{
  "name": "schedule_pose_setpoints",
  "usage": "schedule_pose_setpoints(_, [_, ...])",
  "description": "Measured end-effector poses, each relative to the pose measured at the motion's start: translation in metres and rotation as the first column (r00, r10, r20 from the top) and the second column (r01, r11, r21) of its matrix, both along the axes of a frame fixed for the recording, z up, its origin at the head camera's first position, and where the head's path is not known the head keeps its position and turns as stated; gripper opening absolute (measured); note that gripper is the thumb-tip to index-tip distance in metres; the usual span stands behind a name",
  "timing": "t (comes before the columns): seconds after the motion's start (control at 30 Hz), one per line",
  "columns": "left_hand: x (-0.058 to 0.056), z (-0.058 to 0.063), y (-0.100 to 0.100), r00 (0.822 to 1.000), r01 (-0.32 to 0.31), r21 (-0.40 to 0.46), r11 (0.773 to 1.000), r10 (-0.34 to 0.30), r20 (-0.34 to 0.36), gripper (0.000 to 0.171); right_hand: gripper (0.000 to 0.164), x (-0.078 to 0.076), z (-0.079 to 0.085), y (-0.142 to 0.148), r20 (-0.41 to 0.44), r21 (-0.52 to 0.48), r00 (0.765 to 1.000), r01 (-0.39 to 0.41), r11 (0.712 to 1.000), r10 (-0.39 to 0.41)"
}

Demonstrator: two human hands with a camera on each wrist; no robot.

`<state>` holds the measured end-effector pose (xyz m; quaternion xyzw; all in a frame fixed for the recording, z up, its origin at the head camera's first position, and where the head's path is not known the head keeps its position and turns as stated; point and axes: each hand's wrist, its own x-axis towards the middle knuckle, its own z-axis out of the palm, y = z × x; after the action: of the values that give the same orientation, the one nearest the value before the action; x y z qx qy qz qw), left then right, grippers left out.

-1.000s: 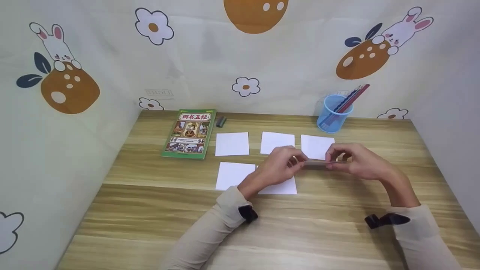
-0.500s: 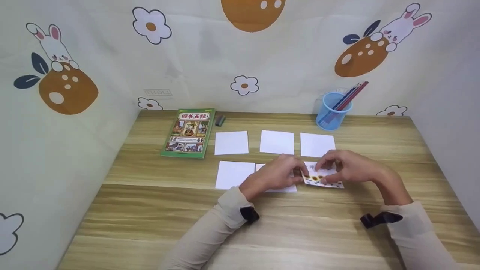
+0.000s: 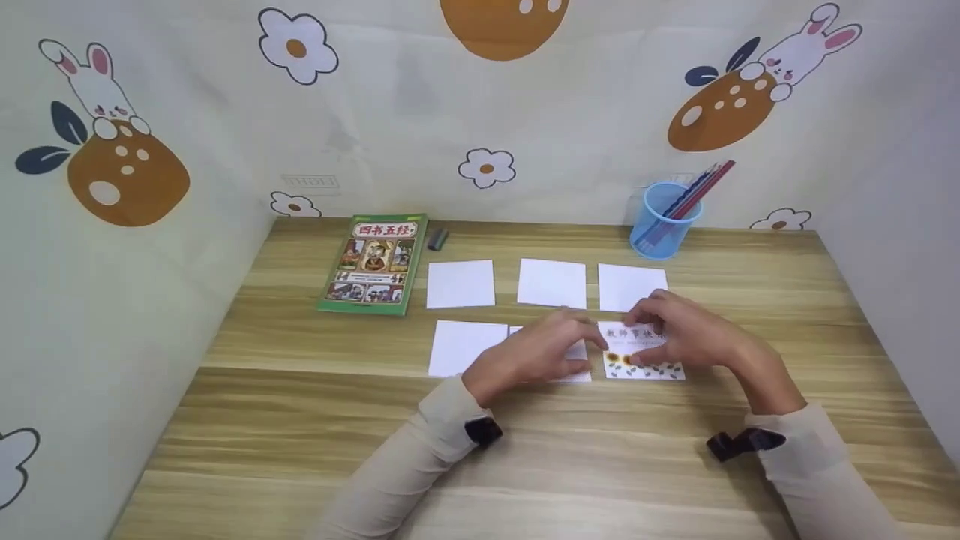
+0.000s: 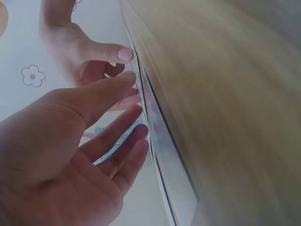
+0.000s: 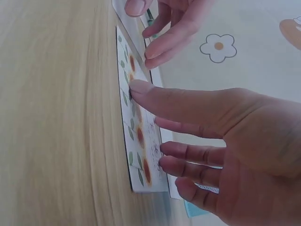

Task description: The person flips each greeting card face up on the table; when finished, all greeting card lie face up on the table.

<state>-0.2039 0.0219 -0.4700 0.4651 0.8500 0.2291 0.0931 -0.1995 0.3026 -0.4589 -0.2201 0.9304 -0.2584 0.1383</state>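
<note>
A card printed with sunflowers and Chinese writing (image 3: 643, 372) lies flat on the table, at the right end of the front row. My right hand (image 3: 694, 334) is over its right part; in the right wrist view, the thumb (image 5: 141, 88) touches the printed face and the other fingers are loosely extended. My left hand (image 3: 529, 351) hovers by the card's left edge, fingers spread and apart from it. Beneath the left hand is a partly covered white card (image 3: 577, 373). Another white card (image 3: 466, 349) lies left of that one.
Behind lie three white cards in a row: left (image 3: 460, 284), middle (image 3: 551, 282) and right (image 3: 626, 285). A green book (image 3: 373, 262) and a small dark block (image 3: 437, 239) lie at back left. A blue pen cup (image 3: 664, 229) with pencils stands at back right.
The card was held on edge between both hands, then tipped down with its printed face up. It now lies flat, and my left hand has let go and drawn slightly left.
</note>
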Motion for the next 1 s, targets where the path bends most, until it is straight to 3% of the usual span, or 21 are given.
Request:
schedule_pose_setpoints(0.2, [-0.003,0.002,-0.047,0.985,-0.166,-0.020,0.986,0.167,0.045,0.039,0.039,-0.005,-0.006,-0.024,-0.076,-0.101,0.997,-0.011,0.995,0.003])
schedule_pose_setpoints(0.33, [-0.005,0.003,-0.072,0.969,-0.235,-0.036,0.971,0.237,0.071,0.061,0.043,-0.006,-0.010,-0.054,-0.116,-0.141,0.992,-0.073,0.987,0.057])
schedule_pose_setpoints(0.47, [-0.002,0.003,-0.079,0.966,-0.246,-0.083,0.966,0.251,0.057,0.081,0.065,-0.002,-0.010,-0.080,-0.091,-0.070,0.992,-0.099,0.993,0.093])
schedule_pose_setpoints(0.6, [-0.001,0.002,-0.077,0.972,-0.225,-0.103,0.969,0.231,0.050,0.085,0.082,0.003,-0.009,-0.090,-0.094,0.038,0.991,-0.090,0.995,0.093])
schedule_pose_setpoints(0.73, [0.000,0.001,-0.075,0.971,-0.226,-0.103,0.969,0.232,0.051,0.083,0.085,0.006,-0.009,-0.091,-0.088,0.064,0.993,-0.070,0.995,0.076])
schedule_pose_setpoints(1.0, [0.000,-0.001,-0.077,0.962,-0.243,-0.076,0.967,0.250,0.112,0.079,0.079,0.004,-0.011,-0.091,-0.067,0.008,0.994,-0.085,0.996,0.085])
